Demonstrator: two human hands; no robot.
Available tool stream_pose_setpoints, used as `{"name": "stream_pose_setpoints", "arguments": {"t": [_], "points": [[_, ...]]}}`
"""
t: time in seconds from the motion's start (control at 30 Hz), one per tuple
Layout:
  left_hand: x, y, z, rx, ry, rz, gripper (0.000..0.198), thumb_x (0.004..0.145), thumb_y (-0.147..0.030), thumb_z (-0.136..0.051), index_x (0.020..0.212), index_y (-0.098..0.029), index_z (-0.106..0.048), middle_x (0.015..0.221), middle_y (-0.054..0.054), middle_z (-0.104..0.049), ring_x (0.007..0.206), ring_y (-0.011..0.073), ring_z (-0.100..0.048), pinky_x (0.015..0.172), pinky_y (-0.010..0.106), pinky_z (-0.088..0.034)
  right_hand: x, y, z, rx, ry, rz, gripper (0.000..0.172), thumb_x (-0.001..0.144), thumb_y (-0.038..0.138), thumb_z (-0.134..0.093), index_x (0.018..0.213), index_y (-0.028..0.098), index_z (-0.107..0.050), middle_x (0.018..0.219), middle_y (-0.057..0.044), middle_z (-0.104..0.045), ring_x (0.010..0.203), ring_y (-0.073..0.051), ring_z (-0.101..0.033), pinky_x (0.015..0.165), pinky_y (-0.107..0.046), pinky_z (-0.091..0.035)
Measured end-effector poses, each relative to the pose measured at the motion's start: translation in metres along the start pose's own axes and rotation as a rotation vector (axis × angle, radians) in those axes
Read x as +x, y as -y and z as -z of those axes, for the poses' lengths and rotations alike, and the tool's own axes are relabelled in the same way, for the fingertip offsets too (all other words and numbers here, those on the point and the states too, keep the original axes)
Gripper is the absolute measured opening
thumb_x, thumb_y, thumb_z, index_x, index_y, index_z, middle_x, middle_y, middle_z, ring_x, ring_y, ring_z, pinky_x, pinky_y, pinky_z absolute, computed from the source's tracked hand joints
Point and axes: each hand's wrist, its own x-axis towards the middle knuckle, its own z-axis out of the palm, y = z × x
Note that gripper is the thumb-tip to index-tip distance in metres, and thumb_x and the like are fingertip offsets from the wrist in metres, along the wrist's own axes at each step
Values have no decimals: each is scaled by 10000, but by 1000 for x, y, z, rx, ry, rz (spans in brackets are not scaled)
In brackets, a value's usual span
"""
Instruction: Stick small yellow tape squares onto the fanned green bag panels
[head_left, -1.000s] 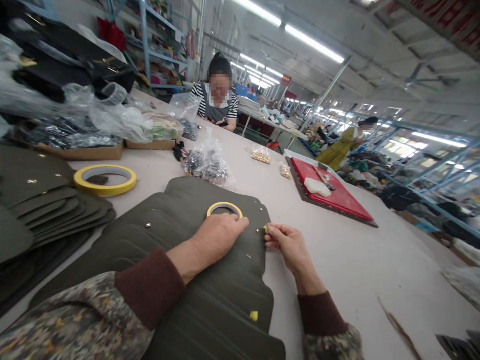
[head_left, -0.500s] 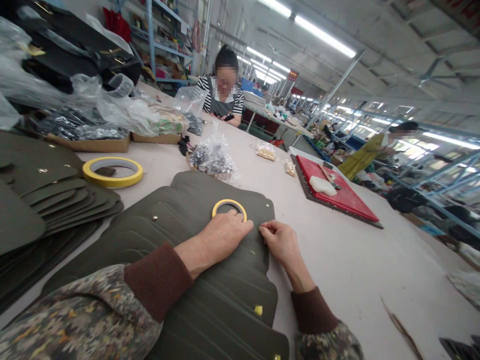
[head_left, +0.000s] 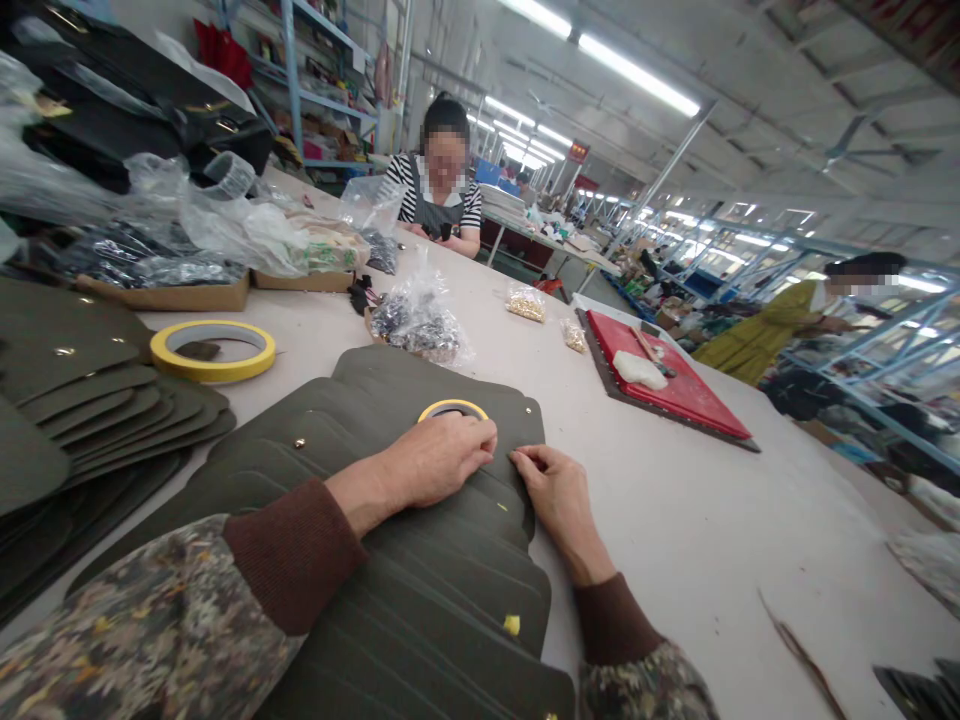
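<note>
A fanned stack of dark olive panels (head_left: 420, 560) lies on the table in front of me, with small metal studs and bits of yellow tape on it. My left hand (head_left: 427, 460) is over the top panel, its fingers curled on a roll of yellow tape (head_left: 452, 406); the hand hides the roll's near side. At the stack's right edge, my right hand (head_left: 559, 495) has thumb and forefinger pinched together. Whatever sits between those fingertips is too small to make out. One yellow tape piece (head_left: 511, 625) sticks to a lower panel.
A larger yellow tape roll (head_left: 259, 360) rests beside another panel stack (head_left: 97, 400) at left. Bagged parts (head_left: 420, 325) lie beyond. To the right is a red board (head_left: 690, 395) with a white lump. A person (head_left: 442, 190) sits across the table; another stands farther right.
My left hand has shifted slightly left and now covers more of the tape roll. The right hand stays pinched at the panel edge. The whole view has moved a little.
</note>
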Motion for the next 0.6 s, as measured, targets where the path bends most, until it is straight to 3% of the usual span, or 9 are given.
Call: {"name": "stream_pose_setpoints", "arguments": {"t": [0.13,0.2,0.3,0.4,0.47,0.6], "points": [[-4,2,1,-67,-61,-39,93,912,-199,-469,882,-205,-556,875,1,-621,828,151,-579,736,246,-421,-1,0,11,34,265,-36,348,817,419,-571,622,173,-721,549,-2,-654,525,-151,-563,492,-248,-364],[-5,1,-1,-83,-71,-70,116,924,-196,-451,934,-216,-565,916,-5,-636,848,139,-596,759,230,-428,-3,0,17,87,334,-48,400,825,443,-565,577,159,-699,492,9,-599,483,-132,-522,457,-237,-331],[-6,-1,-3,-104,-74,-78,175,940,-223,-447,1064,-237,-570,1026,-3,-667,942,144,-623,832,231,-446,-7,2,22,314,217,-23,273,801,405,-616,790,160,-738,665,-10,-684,584,-145,-584,522,-238,-420],[-6,-5,-3,-136,-82,-56,354,931,-237,-486,1284,-261,-464,1251,14,-622,1120,168,-594,954,271,-436,-11,11,21,457,150,107,217,791,313,-643,951,185,-716,865,-42,-722,731,-170,-643,647,-276,-503],[-7,-6,-3,-134,-79,-39,444,921,-253,-517,1348,-262,-395,1321,29,-581,1166,187,-576,978,295,-437,-14,19,19,413,122,251,175,808,244,-621,954,195,-705,904,-48,-716,783,-171,-648,711,-287,-512],[-9,-9,-4,-105,-54,-13,415,900,-249,-553,1295,-241,-425,1243,47,-627,1086,208,-621,899,295,-478,-18,30,14,250,8,446,133,853,184,-558,868,198,-689,846,-44,-702,747,-150,-632,699,-262,-496]]}}
